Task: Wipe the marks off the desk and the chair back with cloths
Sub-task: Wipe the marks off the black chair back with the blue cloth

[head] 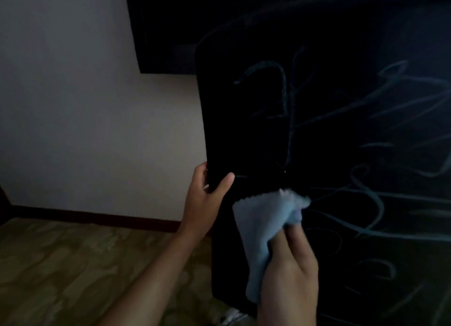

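Note:
The black chair back (244,130) fills the middle and right of the head view, upright and very dark. Pale scribbled marks (371,198) run across it, densest on the right, with a looped line near the top left. My left hand (207,198) grips the chair back's left edge, thumb on the front face. My right hand (290,264) holds a light blue cloth (263,223) bunched over its fingertips and presses it against the lower middle of the chair back, beside the marks. The desk is not in view.
A pale wall (85,118) stands to the left with a dark baseboard (97,215) along its foot. Wood-patterned floor (73,264) lies below. A dark panel or doorway (166,32) rises behind the chair's top left.

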The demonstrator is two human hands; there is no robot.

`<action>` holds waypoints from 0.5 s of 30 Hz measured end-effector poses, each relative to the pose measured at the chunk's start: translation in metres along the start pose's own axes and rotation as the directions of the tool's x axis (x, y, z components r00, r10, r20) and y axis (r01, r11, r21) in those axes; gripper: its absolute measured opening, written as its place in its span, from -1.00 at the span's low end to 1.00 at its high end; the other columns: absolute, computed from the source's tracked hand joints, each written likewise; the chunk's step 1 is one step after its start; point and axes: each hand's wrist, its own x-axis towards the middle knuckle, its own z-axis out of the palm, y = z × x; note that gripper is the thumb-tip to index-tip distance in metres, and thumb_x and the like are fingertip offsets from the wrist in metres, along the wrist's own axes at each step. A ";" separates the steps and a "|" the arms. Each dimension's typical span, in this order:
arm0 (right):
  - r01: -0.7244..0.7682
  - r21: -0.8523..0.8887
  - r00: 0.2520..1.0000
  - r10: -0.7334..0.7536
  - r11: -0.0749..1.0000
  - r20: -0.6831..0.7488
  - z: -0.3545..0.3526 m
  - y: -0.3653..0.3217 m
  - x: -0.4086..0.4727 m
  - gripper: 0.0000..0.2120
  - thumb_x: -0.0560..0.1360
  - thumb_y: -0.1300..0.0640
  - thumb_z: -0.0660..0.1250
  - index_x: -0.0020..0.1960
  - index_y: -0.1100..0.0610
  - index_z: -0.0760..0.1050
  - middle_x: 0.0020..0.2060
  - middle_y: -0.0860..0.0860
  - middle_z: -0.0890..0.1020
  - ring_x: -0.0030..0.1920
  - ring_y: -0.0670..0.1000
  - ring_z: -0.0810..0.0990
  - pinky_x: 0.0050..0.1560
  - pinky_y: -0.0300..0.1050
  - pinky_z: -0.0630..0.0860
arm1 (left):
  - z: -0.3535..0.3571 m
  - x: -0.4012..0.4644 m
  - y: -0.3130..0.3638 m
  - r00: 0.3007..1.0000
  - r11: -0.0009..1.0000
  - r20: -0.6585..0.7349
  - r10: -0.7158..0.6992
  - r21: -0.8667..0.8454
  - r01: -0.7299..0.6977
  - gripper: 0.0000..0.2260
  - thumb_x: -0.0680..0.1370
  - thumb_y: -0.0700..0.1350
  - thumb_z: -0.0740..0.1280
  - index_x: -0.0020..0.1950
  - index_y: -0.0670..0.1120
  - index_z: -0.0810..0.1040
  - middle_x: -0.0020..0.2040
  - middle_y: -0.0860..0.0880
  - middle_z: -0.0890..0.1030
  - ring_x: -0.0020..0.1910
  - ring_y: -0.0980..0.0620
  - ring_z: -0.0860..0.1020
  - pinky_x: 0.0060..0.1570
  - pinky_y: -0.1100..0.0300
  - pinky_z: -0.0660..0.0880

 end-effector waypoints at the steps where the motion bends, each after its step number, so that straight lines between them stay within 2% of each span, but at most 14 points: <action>1: 0.122 0.030 0.992 -0.121 0.992 -0.034 0.011 -0.010 0.004 -0.65 0.64 0.29 0.14 0.34 0.06 0.51 0.06 -0.11 0.68 0.12 -0.15 0.62 0.09 -0.38 0.52 | -0.001 0.006 0.008 0.999 0.999 0.013 0.030 -0.024 -0.029 -0.68 0.47 0.05 0.45 0.20 0.13 0.49 0.11 0.17 0.66 0.16 0.14 0.61 0.09 0.27 0.54; 2: 0.268 -0.019 0.963 -0.268 0.963 -0.027 0.024 -0.020 0.007 -0.66 0.64 0.27 0.16 0.34 0.03 0.49 0.09 -0.18 0.67 0.15 -0.21 0.60 0.13 -0.40 0.49 | -0.001 0.011 0.016 0.998 0.997 0.027 0.055 -0.047 -0.054 -0.69 0.49 0.03 0.41 0.21 0.14 0.48 0.12 0.19 0.66 0.18 0.16 0.60 0.07 0.32 0.52; 3: 0.427 -0.110 0.903 -0.429 0.898 0.003 0.038 -0.030 0.011 -0.65 0.64 0.25 0.16 0.37 0.02 0.45 0.13 -0.23 0.64 0.20 -0.23 0.56 0.16 -0.41 0.46 | -0.003 0.016 0.027 0.996 0.994 0.035 0.080 -0.074 -0.077 -0.68 0.51 0.02 0.39 0.24 0.16 0.46 0.14 0.19 0.65 0.18 0.19 0.60 0.06 0.35 0.50; 4: 0.577 -0.179 0.813 -0.582 0.797 0.025 0.051 -0.037 0.020 -0.65 0.66 0.23 0.14 0.41 0.02 0.38 0.21 -0.21 0.60 0.26 -0.21 0.53 0.20 -0.39 0.44 | -0.004 0.022 0.038 0.995 0.991 0.037 0.095 -0.097 -0.091 -0.68 0.54 0.02 0.37 0.27 0.17 0.45 0.16 0.18 0.64 0.18 0.22 0.59 0.06 0.37 0.49; 5: 0.694 -0.266 0.703 -0.710 0.669 0.049 0.057 -0.041 0.031 -0.63 0.66 0.21 0.11 0.46 0.05 0.28 0.30 -0.09 0.56 0.33 -0.13 0.49 0.27 -0.30 0.43 | -0.005 0.027 0.050 0.993 0.988 0.040 0.107 -0.117 -0.102 -0.68 0.57 0.04 0.35 0.31 0.15 0.45 0.18 0.17 0.62 0.18 0.24 0.58 0.05 0.38 0.48; 7: 0.866 -0.367 0.422 -0.891 0.340 0.168 0.075 -0.057 0.052 -0.62 0.66 0.23 0.06 0.47 0.19 0.16 0.41 0.24 0.40 0.43 0.12 0.39 0.40 -0.07 0.38 | -0.011 0.041 0.073 0.989 0.979 0.033 0.144 -0.152 -0.137 -0.64 0.58 0.09 0.28 0.37 0.08 0.45 0.20 0.14 0.61 0.17 0.24 0.57 0.05 0.37 0.47; 9: 0.916 -0.397 0.191 -0.929 0.053 0.317 0.095 -0.077 0.073 -0.64 0.67 0.27 0.00 0.44 0.34 0.17 0.41 0.40 0.29 0.45 0.30 0.29 0.45 0.15 0.30 | -0.014 0.052 0.094 0.985 0.973 0.025 0.170 -0.165 -0.164 -0.60 0.55 0.14 0.22 0.36 0.07 0.47 0.20 0.11 0.61 0.18 0.19 0.57 0.11 0.26 0.49; 11: 0.894 -0.415 0.049 -0.885 -0.168 0.464 0.118 -0.093 0.092 -0.64 0.69 0.27 -0.03 0.43 0.40 0.24 0.41 0.41 0.29 0.45 0.38 0.25 0.45 0.33 0.19 | -0.018 0.062 0.108 0.979 0.960 0.009 0.202 -0.198 -0.196 -0.66 0.57 0.09 0.22 0.31 0.06 0.51 0.16 0.11 0.63 0.17 0.15 0.59 0.22 0.08 0.51; 13: 0.833 -0.430 -0.020 -0.795 -0.349 0.607 0.127 -0.092 0.113 -0.64 0.68 0.29 0.02 0.43 0.36 0.31 0.42 0.35 0.32 0.46 0.34 0.25 0.50 0.29 0.11 | -0.020 0.070 0.115 0.976 0.955 0.005 0.219 -0.205 -0.213 -0.74 0.57 -0.01 0.22 0.24 0.09 0.54 0.12 0.13 0.66 0.17 0.10 0.60 0.28 -0.08 0.49; 15: 0.743 -0.443 -0.029 -0.686 -0.502 0.727 0.122 -0.078 0.129 -0.62 0.64 0.31 0.06 0.44 0.32 0.34 0.44 0.26 0.34 0.49 0.26 0.23 0.53 0.21 0.07 | -0.023 0.076 0.114 0.973 0.954 0.023 0.231 -0.201 -0.222 -0.70 0.54 -0.09 0.22 0.25 0.10 0.53 0.14 0.11 0.66 0.19 0.08 0.59 0.32 -0.14 0.46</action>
